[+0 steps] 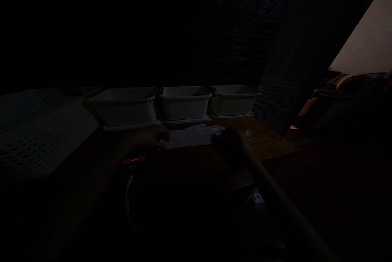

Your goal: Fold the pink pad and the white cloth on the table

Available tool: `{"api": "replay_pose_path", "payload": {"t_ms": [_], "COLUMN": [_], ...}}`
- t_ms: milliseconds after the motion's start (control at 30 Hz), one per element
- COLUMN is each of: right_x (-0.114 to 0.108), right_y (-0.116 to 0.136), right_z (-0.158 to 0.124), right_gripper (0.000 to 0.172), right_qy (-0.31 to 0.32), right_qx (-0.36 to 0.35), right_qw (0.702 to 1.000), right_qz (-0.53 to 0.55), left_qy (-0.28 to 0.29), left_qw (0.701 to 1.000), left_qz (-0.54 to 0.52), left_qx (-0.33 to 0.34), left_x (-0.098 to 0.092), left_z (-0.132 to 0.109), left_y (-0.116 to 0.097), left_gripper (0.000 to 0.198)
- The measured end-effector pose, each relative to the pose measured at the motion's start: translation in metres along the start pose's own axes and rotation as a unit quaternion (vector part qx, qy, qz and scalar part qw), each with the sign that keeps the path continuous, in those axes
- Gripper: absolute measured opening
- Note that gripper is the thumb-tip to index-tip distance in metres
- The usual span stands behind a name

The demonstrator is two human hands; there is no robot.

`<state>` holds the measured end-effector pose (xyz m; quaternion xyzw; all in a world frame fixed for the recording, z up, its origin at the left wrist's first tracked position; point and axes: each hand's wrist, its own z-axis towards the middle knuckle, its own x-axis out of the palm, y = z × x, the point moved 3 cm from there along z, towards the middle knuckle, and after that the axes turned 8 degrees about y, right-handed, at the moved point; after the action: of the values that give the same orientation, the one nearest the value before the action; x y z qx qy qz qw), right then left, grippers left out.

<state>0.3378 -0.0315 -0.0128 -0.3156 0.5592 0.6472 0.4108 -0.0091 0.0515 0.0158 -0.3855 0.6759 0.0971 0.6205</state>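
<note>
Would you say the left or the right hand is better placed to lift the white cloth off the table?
Probably the left hand: it lies at the edge of the white cloth. The right hand sits at the opposite end, too dark to judge.

three white tubs point(185, 103) — perforated trays point(33, 131), left

Three pale, seemingly white tubs point(184, 104), white cloth point(191, 136), brown table point(269, 141).

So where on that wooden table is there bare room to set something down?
The table's right corner, beside the right hand and in front of the rightmost tub, looks bare. It is crowded along the back, where three tubs sit side by side, and in the middle, where both hands touch the white sheet. The near side is too dark to judge.
</note>
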Motion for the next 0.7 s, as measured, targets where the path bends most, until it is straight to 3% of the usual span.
{"api": "replay_pose_path", "payload": {"t_ms": [267,367,467,533,700], "right_x": [0.002,0.006,0.007,0.007,0.019], "right_y": [-0.007,-0.014,-0.012,-0.005,0.015], "right_z": [0.001,0.007,0.01,0.01,0.005], "right_gripper": [0.038,0.033,0.024,0.029,0.047], "right_qy": [-0.008,-0.013,-0.046,-0.056,0.006], "right_qx": [-0.002,-0.019,-0.112,-0.188,-0.377], "right_qw": [1.0,1.0,0.993,0.98,0.913], "right_qz": [0.025,0.021,-0.008,-0.04,-0.155], "left_qy": [-0.009,-0.019,-0.023,-0.022,-0.014], "left_qw": [1.0,1.0,1.0,1.0,0.999], "left_qz": [0.005,0.001,-0.002,0.004,0.007], "left_qx": [-0.003,-0.009,-0.005,-0.007,-0.036], "left_x": [0.0,0.001,0.0,0.0,0.0], "left_z": [-0.001,-0.002,-0.003,-0.004,-0.004], "left_y": [0.0,0.0,-0.002,-0.004,0.001], "left_gripper": [0.037,0.045,0.054,0.056,0.057]}}
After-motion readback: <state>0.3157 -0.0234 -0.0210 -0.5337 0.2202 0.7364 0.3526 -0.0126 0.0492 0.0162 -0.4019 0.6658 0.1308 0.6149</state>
